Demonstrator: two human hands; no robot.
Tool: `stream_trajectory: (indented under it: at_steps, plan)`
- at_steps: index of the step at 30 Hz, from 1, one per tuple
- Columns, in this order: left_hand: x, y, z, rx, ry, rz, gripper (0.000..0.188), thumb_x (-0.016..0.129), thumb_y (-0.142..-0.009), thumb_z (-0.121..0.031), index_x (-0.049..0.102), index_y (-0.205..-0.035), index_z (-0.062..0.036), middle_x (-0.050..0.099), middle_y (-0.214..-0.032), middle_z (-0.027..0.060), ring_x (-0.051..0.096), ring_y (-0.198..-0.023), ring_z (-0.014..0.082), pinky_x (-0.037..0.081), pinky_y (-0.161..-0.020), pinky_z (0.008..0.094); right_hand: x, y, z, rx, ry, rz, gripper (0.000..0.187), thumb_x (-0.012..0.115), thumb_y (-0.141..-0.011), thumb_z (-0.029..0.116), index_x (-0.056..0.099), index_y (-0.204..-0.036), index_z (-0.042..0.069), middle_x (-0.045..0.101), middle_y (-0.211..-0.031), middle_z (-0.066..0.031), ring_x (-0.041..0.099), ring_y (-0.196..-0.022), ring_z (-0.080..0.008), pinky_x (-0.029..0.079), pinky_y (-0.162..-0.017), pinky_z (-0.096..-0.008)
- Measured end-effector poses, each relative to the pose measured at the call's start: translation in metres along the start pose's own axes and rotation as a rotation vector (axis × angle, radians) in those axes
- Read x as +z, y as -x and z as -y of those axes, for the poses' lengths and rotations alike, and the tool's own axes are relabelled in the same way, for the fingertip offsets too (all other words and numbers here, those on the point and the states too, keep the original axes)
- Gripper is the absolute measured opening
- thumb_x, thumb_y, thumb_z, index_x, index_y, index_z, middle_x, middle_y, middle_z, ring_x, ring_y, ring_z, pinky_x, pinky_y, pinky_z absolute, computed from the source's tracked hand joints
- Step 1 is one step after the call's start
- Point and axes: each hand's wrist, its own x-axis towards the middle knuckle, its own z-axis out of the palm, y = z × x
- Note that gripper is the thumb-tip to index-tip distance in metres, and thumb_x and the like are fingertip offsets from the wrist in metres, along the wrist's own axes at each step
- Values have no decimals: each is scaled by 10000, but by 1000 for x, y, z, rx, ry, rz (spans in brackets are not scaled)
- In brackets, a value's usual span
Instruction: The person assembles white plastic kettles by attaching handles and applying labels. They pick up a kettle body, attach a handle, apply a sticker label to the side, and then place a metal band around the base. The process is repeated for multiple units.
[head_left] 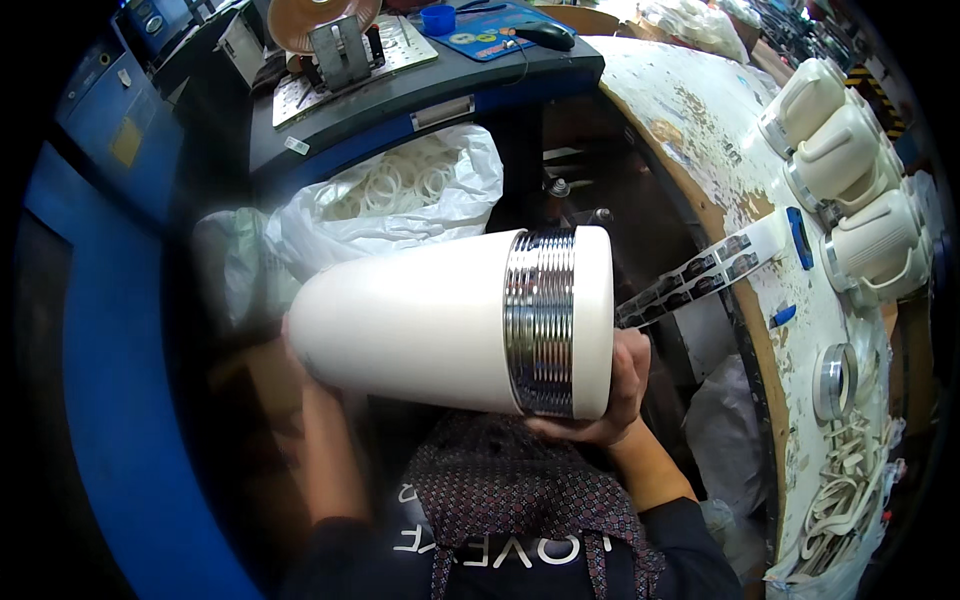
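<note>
A large white thermos jug body (pixel 430 325) lies sideways across the middle of the head view, held up in front of my chest. Its rounded, narrower end points left, and a ribbed chrome band (pixel 540 322) circles it near the flat right end. My right hand (pixel 622 395) grips that right end from below and the side, fingers curled against the white rim. At the rounded end is my left hand (pixel 310 378), mostly hidden behind the body, with its fingers out of sight. No handle shows on this jug body.
A white bag (pixel 350 235) of pale rings stands beyond it, below a dark workbench (pixel 400 110). Along the right curves a worn white table (pixel 740 190) bearing several handled jugs (pixel 880 240), a sticker strip (pixel 700 270), a chrome ring (pixel 833 382) and a bag of handles (pixel 845 490). Blue cabinets (pixel 100 350) stand left.
</note>
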Motion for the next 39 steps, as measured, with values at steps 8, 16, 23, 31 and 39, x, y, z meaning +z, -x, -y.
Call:
stream_trajectory:
  at_steps: [8, 16, 23, 31, 39]
  plan:
    - [20, 11, 8, 39, 145, -80, 470, 330, -1015, -352, 570, -1204, 5, 630, -1145, 136, 604, -1017, 248, 505, -892, 376, -41, -20, -59, 590, -408, -124, 1065, 262, -805, 868, 361, -1444, 21, 432, -1377, -190, 405, -1271, -284, 283, -1068, -481]
    - [-5, 8, 3, -32, 70, 85, 600, 322, -990, -515, 528, -1316, -55, 556, -1330, 110, 534, -1182, 291, 427, -1006, 440, -4, -35, -49, 656, -741, -218, 881, 204, -917, 724, 223, -1523, 86, 249, -1562, -182, 180, -1466, -303, 31, -1184, -499]
    - [13, 15, -1, 68, 5, -15, 522, 301, -1016, -411, 562, -1215, -5, 619, -1185, 122, 597, -1047, 254, 502, -910, 383, -46, -15, -81, 745, -797, -353, 860, 407, -903, 664, 272, -1509, 69, 251, -1565, -184, 240, -1445, -274, 113, -1179, -460]
    - [5, -1, -14, 131, -133, 60, 551, 348, -995, -465, 533, -1276, -28, 576, -1276, 131, 573, -1116, 282, 479, -954, 417, -15, -14, -47, 731, -1069, -89, 916, 477, -890, 657, 211, -1522, 50, 192, -1579, -187, 357, -1371, -284, 317, -1133, -398]
    - [-9, 14, 18, -114, 115, 72, 568, 337, -995, -477, 529, -1273, -20, 569, -1279, 130, 529, -1166, 280, 428, -999, 432, -34, 49, -44, 100, -183, 25, 874, 789, -698, 589, 504, -1268, -8, 604, -1046, -150, 603, -976, -310, 471, -903, -451]
